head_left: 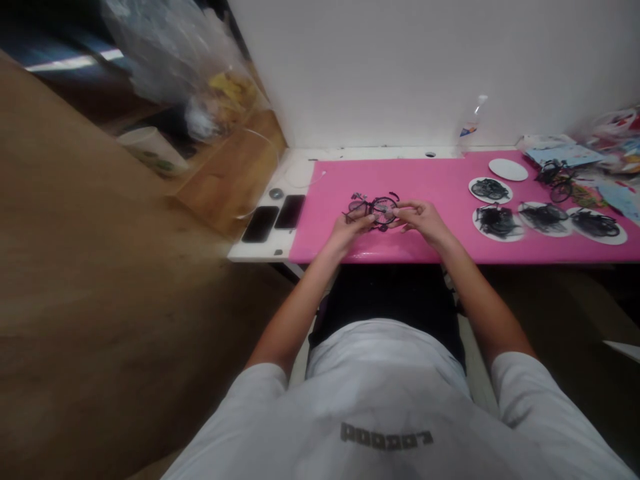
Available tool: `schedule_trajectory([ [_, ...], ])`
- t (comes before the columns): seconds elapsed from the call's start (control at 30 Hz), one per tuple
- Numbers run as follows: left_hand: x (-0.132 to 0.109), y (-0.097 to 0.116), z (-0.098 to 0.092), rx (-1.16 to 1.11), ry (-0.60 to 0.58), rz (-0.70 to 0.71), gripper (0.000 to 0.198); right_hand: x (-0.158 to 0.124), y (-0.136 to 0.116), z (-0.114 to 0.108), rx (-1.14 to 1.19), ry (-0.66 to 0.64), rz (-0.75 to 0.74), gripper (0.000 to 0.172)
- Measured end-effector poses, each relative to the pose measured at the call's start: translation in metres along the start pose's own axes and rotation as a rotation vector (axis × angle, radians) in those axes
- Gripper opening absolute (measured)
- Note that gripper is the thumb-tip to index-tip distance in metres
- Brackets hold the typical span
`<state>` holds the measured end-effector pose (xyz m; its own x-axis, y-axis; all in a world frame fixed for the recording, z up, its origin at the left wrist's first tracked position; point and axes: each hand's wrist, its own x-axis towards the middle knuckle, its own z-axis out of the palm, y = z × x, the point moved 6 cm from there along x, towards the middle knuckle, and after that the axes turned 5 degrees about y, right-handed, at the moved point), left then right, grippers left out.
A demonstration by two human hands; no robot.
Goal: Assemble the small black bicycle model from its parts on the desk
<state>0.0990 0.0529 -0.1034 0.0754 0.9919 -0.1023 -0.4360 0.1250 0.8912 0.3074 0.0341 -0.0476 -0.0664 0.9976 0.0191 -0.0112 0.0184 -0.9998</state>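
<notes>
A small black model bicycle (371,208) is held between both hands, just over the pink table mat. My left hand (350,229) grips its frame at the left, with the fingers closed around it. At the right wheel (385,211), my right hand (416,219) pinches the rim between thumb and fingers. A curved black piece (395,197) shows above that wheel; whether it is joined to the bicycle I cannot tell. The fingertips partly cover the wheel and the frame.
White plates (473,190) with black bicycle parts lie on the pink mat (425,177) at the right. Behind them are a finished-looking model bicycle (560,190) and plastic bags. Two dark phones (261,224) lie at the left edge. A clear bottle (473,120) stands by the wall.
</notes>
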Motion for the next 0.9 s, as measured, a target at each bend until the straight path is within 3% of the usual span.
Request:
schedule_trajectory([
  [0.13, 0.002, -0.001, -0.001, 0.013, -0.011, 0.019, 0.042, 0.003, 0.003, -0.002, 0.001, -0.009, -0.019, 0.048],
  [0.3, 0.005, -0.004, -0.007, -0.017, 0.068, -0.003, 0.041, 0.017, 0.009, -0.019, -0.107, 0.049, -0.102, 0.054],
  [0.4, 0.006, -0.004, -0.010, -0.025, 0.078, -0.008, 0.041, 0.027, 0.014, -0.042, -0.345, 0.185, -0.235, 0.041],
  [0.5, 0.007, -0.004, -0.013, -0.033, 0.081, -0.006, 0.040, 0.036, 0.022, -0.059, -0.638, 0.240, -0.338, 0.020],
  [0.67, 0.010, -0.007, -0.014, -0.058, 0.070, -0.019, 0.039, 0.041, 0.044, -0.065, -0.919, 0.139, -0.232, 0.020],
  [0.8, 0.013, -0.008, -0.015, -0.074, 0.046, -0.010, 0.045, 0.037, 0.048, -0.054, -1.122, 0.043, -0.204, 0.022],
  [0.9, 0.014, -0.008, -0.016, -0.070, 0.033, -0.001, 0.049, 0.035, 0.046, -0.047, -1.239, 0.042, -0.193, 0.025],
])
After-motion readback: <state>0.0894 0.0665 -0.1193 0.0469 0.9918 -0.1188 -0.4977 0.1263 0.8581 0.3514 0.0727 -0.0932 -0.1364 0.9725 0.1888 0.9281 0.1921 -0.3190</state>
